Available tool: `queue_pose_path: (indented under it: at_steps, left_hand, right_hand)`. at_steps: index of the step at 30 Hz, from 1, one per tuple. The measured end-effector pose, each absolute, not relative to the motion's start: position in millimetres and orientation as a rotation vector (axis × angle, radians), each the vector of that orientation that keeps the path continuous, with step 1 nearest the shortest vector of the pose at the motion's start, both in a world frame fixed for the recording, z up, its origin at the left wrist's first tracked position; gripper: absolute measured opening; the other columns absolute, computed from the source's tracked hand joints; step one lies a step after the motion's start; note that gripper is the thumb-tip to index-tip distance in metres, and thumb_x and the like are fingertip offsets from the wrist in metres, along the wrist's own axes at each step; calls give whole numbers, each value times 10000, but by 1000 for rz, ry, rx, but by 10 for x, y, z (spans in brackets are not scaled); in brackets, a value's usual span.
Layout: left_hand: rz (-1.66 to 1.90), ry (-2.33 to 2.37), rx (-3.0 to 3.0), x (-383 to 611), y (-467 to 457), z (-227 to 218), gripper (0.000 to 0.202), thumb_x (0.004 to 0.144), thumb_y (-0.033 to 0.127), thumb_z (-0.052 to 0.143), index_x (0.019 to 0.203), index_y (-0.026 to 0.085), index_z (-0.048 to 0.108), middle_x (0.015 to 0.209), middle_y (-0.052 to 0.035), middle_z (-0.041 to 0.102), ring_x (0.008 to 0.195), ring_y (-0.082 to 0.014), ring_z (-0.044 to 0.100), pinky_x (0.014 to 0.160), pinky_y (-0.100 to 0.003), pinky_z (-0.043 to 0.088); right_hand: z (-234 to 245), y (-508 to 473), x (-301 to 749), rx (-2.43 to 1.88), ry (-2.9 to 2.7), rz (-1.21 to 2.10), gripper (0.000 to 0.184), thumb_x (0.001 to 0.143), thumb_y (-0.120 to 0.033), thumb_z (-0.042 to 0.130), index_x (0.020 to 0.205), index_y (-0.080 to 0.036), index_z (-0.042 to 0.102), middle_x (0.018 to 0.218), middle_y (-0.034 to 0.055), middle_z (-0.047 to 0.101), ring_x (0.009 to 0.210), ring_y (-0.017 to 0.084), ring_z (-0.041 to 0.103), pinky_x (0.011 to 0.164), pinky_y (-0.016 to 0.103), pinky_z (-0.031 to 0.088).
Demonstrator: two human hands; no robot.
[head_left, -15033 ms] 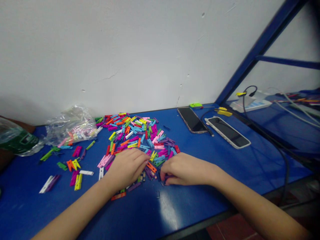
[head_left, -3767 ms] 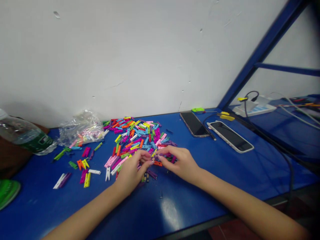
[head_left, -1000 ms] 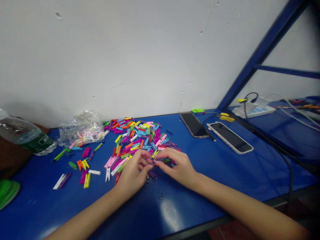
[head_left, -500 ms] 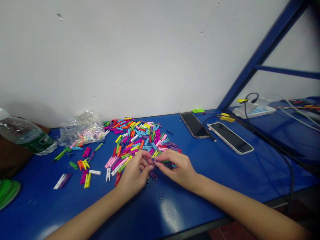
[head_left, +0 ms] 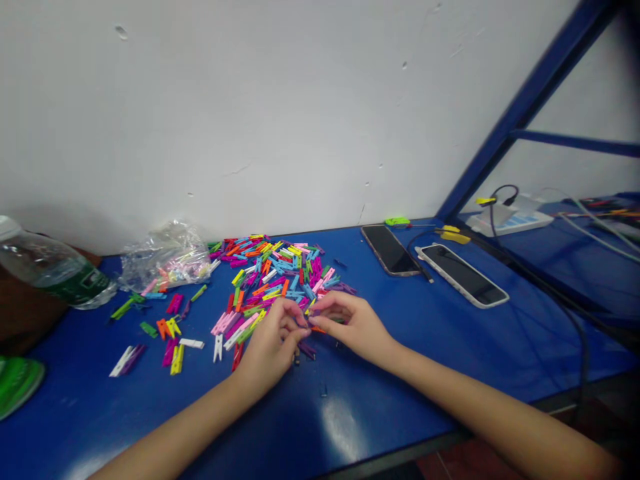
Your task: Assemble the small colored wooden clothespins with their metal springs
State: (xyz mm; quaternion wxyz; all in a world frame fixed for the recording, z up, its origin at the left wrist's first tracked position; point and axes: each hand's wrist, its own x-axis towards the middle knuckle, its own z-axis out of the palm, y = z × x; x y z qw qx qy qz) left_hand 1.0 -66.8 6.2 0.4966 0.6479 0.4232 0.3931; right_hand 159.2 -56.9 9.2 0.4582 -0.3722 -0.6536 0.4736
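A heap of small coloured clothespins (head_left: pixel 280 277) lies on the blue table (head_left: pixel 400 373), near the wall. My left hand (head_left: pixel 270 347) and my right hand (head_left: pixel 350 327) meet at the heap's near edge. Their fingertips are pinched together around a tiny clothespin (head_left: pixel 306 323) held between them; its colour is hard to make out. More loose pins lie under and beside my hands, among them a red one (head_left: pixel 236 356) by my left wrist.
Scattered clothespins (head_left: pixel 170 333) lie to the left, with a clear plastic bag (head_left: pixel 163 260) of pins and a plastic bottle (head_left: pixel 50 270) behind. Two phones (head_left: pixel 390 250) (head_left: pixel 463 275) lie on the right, with cables (head_left: pixel 545 287) and a blue frame post (head_left: pixel 520 100).
Over the last second my hands have stayed pinched together at the same spot, with only small finger movements. Much earlier they lay flatter on the pins, closer to me.
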Motion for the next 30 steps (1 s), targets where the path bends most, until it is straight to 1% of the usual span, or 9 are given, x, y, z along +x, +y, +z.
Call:
queue_pose_path:
  at_steps: [3, 5, 11, 14, 18, 23, 26, 30]
  left_hand:
    - [954, 1040, 1573, -2, -651, 45, 161, 734, 106, 498, 803, 194, 383, 713, 39, 479, 545, -66, 483, 490, -180, 395]
    - [964, 1058, 1576, -10, -641, 41, 164, 731, 133, 519, 803, 192, 384, 716, 31, 502, 557, -75, 500, 495, -187, 404]
    - [997, 1167, 1692, -18, -660, 91, 170, 731, 223, 548, 848, 188, 430, 823, -17, 559, 673, -117, 559, 584, -236, 450]
    - [984, 1212, 1796, -24, -674, 112, 229, 692, 245, 593, 860, 189, 447, 835, -21, 564, 641, -118, 554, 578, -248, 453]
    - [1025, 1280, 1909, -38, -673, 109, 224, 672, 216, 607, 843, 192, 465, 802, -8, 582, 584, -111, 533, 564, -248, 440]
    - [1017, 1338, 1969, -52, -674, 101, 164, 681, 196, 591, 793, 192, 471, 762, 1, 591, 592, -118, 537, 569, -241, 428]
    - [1013, 1332, 1966, -51, -676, 95, 186, 679, 192, 594, 806, 197, 459, 754, 6, 606, 604, -120, 551, 569, -234, 425]
    - [1017, 1291, 1929, -50, -671, 89, 210, 675, 175, 593, 825, 201, 448, 715, 15, 620, 605, -125, 576, 556, -226, 424]
  right_hand:
    - [95, -544, 1596, -908, -1565, 1282, 125, 667, -218, 618, 749, -153, 548, 759, 21, 629, 696, 121, 607, 667, 252, 496]
    - [97, -519, 1608, -924, -1524, 1311, 154, 644, -245, 638, 719, -155, 538, 723, 11, 627, 664, 119, 606, 647, 251, 497]
    - [91, -462, 1640, -936, -1433, 1358, 241, 574, -291, 692, 649, -169, 499, 636, -19, 601, 578, 108, 584, 568, 233, 487]
    - [84, -466, 1642, -933, -1483, 1315, 238, 575, -290, 693, 628, -169, 495, 591, -30, 576, 543, 104, 560, 523, 222, 465]
    - [93, -485, 1651, -940, -1644, 1175, 200, 601, -291, 680, 647, -160, 536, 632, -13, 581, 586, 114, 558, 560, 233, 461]
    - [157, -507, 1699, -955, -1942, 833, 139, 678, -284, 626, 713, -160, 577, 681, 4, 602, 632, 120, 557, 594, 232, 440]
    - [201, -504, 1743, -906, -2098, 639, 112, 734, -275, 569, 748, -164, 585, 716, 18, 616, 666, 123, 559, 620, 235, 430]
    - [221, -478, 1792, -801, -2287, 444, 130, 776, -283, 517, 765, -172, 583, 733, 28, 627, 701, 135, 562, 648, 246, 416]
